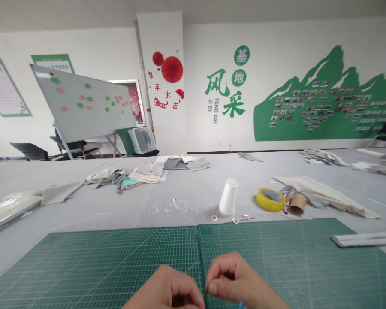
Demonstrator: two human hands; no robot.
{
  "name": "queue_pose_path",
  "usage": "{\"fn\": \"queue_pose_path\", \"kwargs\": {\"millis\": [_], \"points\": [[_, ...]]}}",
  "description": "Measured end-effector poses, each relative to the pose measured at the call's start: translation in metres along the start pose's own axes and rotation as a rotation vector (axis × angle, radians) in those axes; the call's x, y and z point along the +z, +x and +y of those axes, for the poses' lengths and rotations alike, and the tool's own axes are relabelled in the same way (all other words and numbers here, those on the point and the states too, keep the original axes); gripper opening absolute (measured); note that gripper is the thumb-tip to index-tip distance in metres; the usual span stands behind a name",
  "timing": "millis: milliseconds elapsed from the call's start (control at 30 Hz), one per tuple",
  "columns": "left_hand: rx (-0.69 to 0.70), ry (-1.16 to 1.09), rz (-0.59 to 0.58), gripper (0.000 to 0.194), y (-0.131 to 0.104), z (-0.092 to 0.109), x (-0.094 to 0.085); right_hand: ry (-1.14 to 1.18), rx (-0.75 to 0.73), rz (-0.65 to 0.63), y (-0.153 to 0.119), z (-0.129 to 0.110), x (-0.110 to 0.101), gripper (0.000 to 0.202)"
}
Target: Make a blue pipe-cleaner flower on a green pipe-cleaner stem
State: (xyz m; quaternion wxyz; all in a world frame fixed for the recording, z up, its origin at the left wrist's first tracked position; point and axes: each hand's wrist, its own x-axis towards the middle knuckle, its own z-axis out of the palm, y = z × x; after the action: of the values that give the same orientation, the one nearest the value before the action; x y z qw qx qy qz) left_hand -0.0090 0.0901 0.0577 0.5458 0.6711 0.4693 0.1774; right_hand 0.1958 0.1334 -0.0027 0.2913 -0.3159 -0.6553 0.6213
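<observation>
Both hands are above two green cutting mats, near the seam between them. My left hand (170, 289) has its fingers curled inward at the bottom edge of the view; its fingertips are partly cut off. Close beside it, my right hand (238, 279) pinches thumb against forefinger. Anything between the fingers of either hand is too small or hidden to make out. A bit of something blue (241, 305) shows below my right hand. The left mat (93, 266) and right mat (296, 262) bear white grid lines. Beyond them stands a white cone of thread (228, 197).
Loose white thread (167, 208) lies behind the mats. To the right are a yellow tape roll (270, 199), a cardboard tube (297, 203) and folded cloth (328, 195). More cloth pieces (148, 171) lie at the back left. A rolled cloth strip (366, 238) overlaps the right mat.
</observation>
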Motion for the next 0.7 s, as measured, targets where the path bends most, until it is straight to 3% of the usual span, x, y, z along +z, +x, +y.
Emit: {"fn": "queue_pose_path", "kwargs": {"millis": [167, 267, 367, 567, 700], "points": [[-0.002, 0.188, 0.002, 0.020, 0.004, -0.008, 0.006, -0.092, -0.001, 0.033, -0.003, -0.004, -0.001, 0.028], [0.013, 0.289, 0.044, 0.026, 0.007, -0.012, 0.008, -0.261, -0.032, 0.111, -0.005, -0.011, 0.004, 0.014], [-0.023, 0.339, 0.089, 0.028, 0.007, -0.009, 0.008, -0.478, -0.127, 0.182, -0.005, -0.015, 0.010, 0.011], [-0.079, 0.423, 0.159, 0.025, 0.002, 0.003, 0.009, -0.738, -0.338, 0.201, -0.009, -0.015, 0.017, 0.010], [-0.064, 0.475, 0.282, 0.025, 0.005, -0.001, 0.008, -0.920, -0.509, 0.228, -0.014, -0.012, 0.018, 0.015]]}}
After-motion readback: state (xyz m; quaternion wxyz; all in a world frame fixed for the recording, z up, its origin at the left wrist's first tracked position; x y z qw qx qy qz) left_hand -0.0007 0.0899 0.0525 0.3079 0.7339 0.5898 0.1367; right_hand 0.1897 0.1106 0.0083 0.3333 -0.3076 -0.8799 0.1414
